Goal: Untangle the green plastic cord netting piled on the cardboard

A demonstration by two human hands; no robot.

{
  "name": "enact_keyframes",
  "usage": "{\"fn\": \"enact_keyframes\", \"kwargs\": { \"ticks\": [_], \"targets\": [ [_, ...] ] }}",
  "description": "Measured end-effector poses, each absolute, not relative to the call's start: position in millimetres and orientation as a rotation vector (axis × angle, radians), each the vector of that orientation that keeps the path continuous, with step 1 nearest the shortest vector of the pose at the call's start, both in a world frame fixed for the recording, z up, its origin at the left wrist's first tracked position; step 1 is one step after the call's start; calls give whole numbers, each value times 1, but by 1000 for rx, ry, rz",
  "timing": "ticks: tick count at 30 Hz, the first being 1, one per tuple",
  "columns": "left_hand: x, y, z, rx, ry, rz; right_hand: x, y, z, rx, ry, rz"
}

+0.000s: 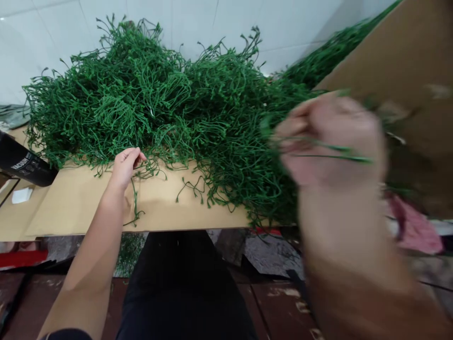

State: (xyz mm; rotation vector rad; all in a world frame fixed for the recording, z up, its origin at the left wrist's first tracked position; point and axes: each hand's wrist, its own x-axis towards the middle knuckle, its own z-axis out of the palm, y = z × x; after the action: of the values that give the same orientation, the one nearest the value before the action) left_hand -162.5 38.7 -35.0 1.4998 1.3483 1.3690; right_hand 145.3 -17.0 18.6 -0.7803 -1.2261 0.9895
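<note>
A big tangled heap of thin green plastic-looking stems [152,89] with small knobbed tips lies along the back of the board. My left hand [126,165] is closed in a pinch at the heap's front edge, and a green stem [135,203] hangs down from it onto the cardboard. Raised close to the camera on the right, my right hand [332,139] is smeared by motion. Its fingers are curled in, with a few green stems [348,158] sticking out across the palm and wrist. How many it holds cannot be made out.
Flat cardboard [198,215] covers the work surface. A black bottle [26,160] lies tilted at the left, near a small white piece [21,195]. A tall cardboard panel [399,61] leans at the right, above a pink cloth [419,226]. White tiled wall [198,23] stands behind.
</note>
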Motion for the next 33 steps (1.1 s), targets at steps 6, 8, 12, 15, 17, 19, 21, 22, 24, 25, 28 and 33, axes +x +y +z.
{"fn": "enact_keyframes", "kwargs": {
  "ticks": [6,8,12,15,17,19,21,22,24,25,28,33],
  "targets": [
    [-170,40,-39,1913,1804,1788,62,4,1,-635,-938,1335],
    [-165,32,-35,2001,1549,1795,47,8,-1,-630,-900,1386],
    [-141,17,-27,1848,1011,1504,35,10,-8,-630,-874,1439],
    [-126,13,-25,1680,870,1385,27,12,-16,-650,-934,1421],
    [-122,14,-26,1572,857,1380,19,13,-22,-653,-1011,1381],
    [-123,17,-27,1455,871,1407,11,13,-26,-645,-1113,1314],
    [-126,19,-27,1312,892,1456,3,10,-28,-633,-1216,1235],
    [-128,20,-27,1224,908,1475,-1,7,-28,-626,-1271,1190],
    [-130,21,-25,1021,947,1481,-8,-1,-30,-610,-1390,1082],
    [-131,22,-25,923,968,1469,-12,-5,-31,-603,-1457,1013],
    [-129,21,-24,749,1000,1423,-21,-15,-36,-617,-1658,762],
    [-129,22,-24,708,1009,1382,-26,-23,-41,-625,-1788,580]
  ]
}}
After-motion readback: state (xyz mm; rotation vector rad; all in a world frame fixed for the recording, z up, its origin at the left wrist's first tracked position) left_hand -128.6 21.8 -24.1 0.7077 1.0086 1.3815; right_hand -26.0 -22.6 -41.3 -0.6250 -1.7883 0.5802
